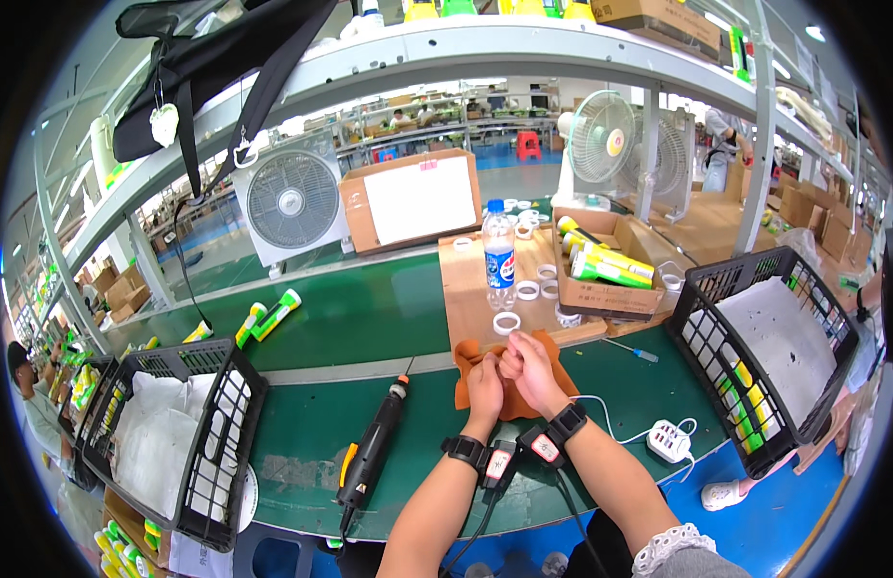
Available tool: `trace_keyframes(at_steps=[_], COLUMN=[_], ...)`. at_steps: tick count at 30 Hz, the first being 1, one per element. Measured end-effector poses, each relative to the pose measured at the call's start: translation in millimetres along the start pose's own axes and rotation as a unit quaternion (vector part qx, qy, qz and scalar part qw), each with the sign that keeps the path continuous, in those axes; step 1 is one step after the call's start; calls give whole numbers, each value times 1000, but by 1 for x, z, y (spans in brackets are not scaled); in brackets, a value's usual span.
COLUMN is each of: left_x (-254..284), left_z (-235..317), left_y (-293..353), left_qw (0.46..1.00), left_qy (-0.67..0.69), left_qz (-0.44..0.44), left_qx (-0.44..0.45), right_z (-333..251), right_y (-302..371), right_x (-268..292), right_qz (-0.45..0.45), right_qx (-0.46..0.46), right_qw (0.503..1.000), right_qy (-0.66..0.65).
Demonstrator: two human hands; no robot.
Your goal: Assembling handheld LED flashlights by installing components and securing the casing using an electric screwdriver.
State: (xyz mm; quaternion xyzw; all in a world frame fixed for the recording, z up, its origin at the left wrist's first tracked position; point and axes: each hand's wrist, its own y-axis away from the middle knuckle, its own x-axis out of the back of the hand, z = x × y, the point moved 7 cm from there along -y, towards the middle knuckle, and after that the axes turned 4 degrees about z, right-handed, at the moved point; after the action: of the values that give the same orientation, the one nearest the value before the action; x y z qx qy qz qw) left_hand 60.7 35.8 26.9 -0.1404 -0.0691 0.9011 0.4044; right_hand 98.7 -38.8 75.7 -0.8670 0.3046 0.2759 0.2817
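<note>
Mid-bench, over an orange-brown cloth (517,405), L hand (484,387) and R hand (533,371) meet, fingers curled in close, R just beside L. Grip narrow on both; can't tell if anything's pinched btwn fingertips. Black wrist straps (568,421) on both arms, w/ cabled black modules (498,462) btwn the wrists.

Bench top (302,414) is green, w/ a wooden board (466,313) beyond the hands. On the board: blue-capped bottle (501,265), white rings (507,323), open carton (610,302) of yellow/green/white flashlights (610,268). L of the hands, a black power screwdriver (374,448); to R, a blue-handled screwdriver (645,354) & white power strip (669,440). Black plastic crate each end, L (176,358) & R (745,262). Past bench: box fan (290,200), round fan (602,135), workshop w/ shelving, blue floor (735,539).

Cloth lies flat-ish on the bench by the board's near edge, plain, creased, edges uneven, sticking out both sides of the hands.

Hands cover cloth's middle; liners hide most crate contents; far workers too small to make out; R sleeve cut off at lower edge.
</note>
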Motion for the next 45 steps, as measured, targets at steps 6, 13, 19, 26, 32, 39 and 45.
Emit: trace_keyframes(at_steps=[6,13,19,26,32,39,45], left_x=[-6,-2,-3,0,-6,-4,-4], left_z=[7,-2,0,-9,6,7,8], left_y=[-3,-3,-2,-5,2,1,1], left_qw=[997,994,995,996,995,994,994], left_qy=[-12,-73,-66,-74,-79,-91,-93], left_qz=[11,4,-4,-3,-2,-4,0], left_qx=[-75,-81,-74,-46,-68,-65,-60], right_z=[14,29,29,39,35,38,37], right_y=[-3,-5,-5,-6,-7,-8,-8], right_x=[29,24,25,35,35,35,34], right_qz=[89,-51,-46,-32,-47,-50,-59], right_qx=[-4,27,38,-8,12,7,22], right_qw=[966,928,921,921,921,919,919], right_qy=[242,368,384,387,386,391,390])
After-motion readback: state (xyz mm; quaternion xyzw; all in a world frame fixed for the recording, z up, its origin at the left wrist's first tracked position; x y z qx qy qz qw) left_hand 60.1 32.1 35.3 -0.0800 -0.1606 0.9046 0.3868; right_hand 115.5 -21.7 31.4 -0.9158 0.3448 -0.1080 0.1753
